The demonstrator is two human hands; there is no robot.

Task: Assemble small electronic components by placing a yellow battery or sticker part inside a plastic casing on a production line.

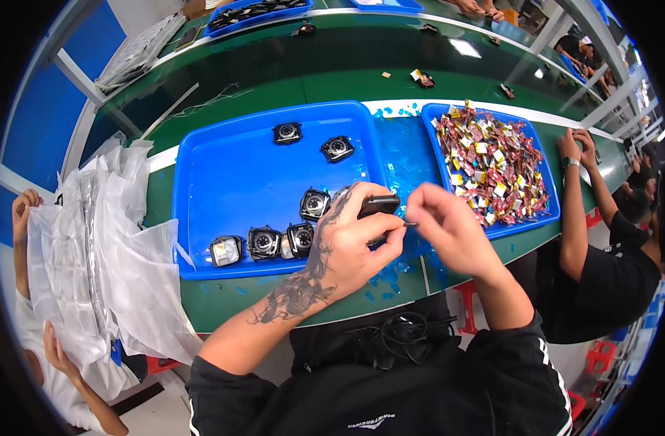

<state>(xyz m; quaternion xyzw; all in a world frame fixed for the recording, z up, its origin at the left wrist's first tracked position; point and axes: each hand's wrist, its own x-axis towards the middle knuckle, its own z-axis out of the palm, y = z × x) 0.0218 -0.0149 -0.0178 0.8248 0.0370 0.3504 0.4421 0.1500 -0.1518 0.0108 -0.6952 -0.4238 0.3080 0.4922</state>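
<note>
Black and softly shiny, the case (380, 206) sits in my left hand (347, 234), between its curled fingers and its thumb. From where I operate, its long axis runs roughly left to right, its right end tipped slightly up and pointing past the left fingertips towards the space above my right hand (449, 229). It looks like a small rounded block with a smooth upper face; the left fingers cover much of it, so I cannot tell what its underside shows.

My left hand is closed in a firm grip. My right hand is narrow, thumb and fingers drawn together and a little blurred, just beside the left thumb tip. A thin dark piece (412, 224) shows between the two hands; I cannot tell which one holds it.

Left of my left hand lies a blue tray (231, 171) with watches (265, 243) in it, black-rimmed with round centres. Beyond my right hand, another tray (553, 196) holds a heap of small red, white and yellow parts (496, 163). Blue film scraps (412, 156) lie between the trays.
</note>
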